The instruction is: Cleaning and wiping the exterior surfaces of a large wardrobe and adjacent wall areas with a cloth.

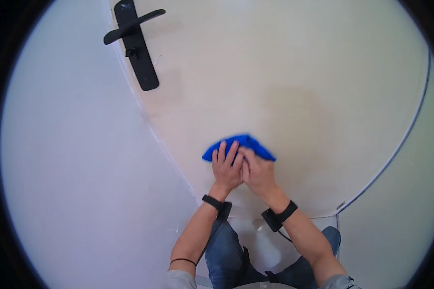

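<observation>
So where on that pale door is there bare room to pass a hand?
The widest bare patch of door lies right of the handle and above the cloth; another runs from the cloth to the door's right side. It's crowded where left hand and right hand meet at the cloth.

Indoors, at a room door; home or office, can't tell. Evidence: plain cream door (217, 72), black lever handle (136, 26) on a long backplate (147, 74) with small thumb-turn (130, 52), bare whitish wall (72, 144) alongside.
</observation>
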{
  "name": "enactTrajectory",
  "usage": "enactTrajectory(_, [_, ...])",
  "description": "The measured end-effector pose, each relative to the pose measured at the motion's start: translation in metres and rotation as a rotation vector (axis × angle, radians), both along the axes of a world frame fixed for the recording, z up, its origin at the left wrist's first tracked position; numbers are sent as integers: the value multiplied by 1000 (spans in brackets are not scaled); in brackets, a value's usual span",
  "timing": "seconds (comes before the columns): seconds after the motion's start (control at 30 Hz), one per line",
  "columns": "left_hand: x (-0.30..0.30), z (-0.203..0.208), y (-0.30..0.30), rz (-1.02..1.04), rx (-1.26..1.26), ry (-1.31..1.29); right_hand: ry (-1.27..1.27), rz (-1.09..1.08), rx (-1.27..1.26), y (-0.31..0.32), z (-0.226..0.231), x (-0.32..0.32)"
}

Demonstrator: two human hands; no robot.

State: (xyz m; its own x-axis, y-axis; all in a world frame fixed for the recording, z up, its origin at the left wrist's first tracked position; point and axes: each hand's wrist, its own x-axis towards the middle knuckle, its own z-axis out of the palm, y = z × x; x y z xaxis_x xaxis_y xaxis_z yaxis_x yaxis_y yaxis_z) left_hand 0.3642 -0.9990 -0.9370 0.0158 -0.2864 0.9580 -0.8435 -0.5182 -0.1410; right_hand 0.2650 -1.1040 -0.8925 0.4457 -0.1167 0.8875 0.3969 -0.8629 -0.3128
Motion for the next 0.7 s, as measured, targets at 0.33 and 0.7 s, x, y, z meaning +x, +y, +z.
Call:
enactTrajectory(0.33, [-29, 4, -3, -257, 351, 141, 34, -51, 232, -21, -50, -23])
enactTrajectory(0.7, [23, 128, 22, -77, -64, -90, -41, 74, 107, 31, 113, 33])
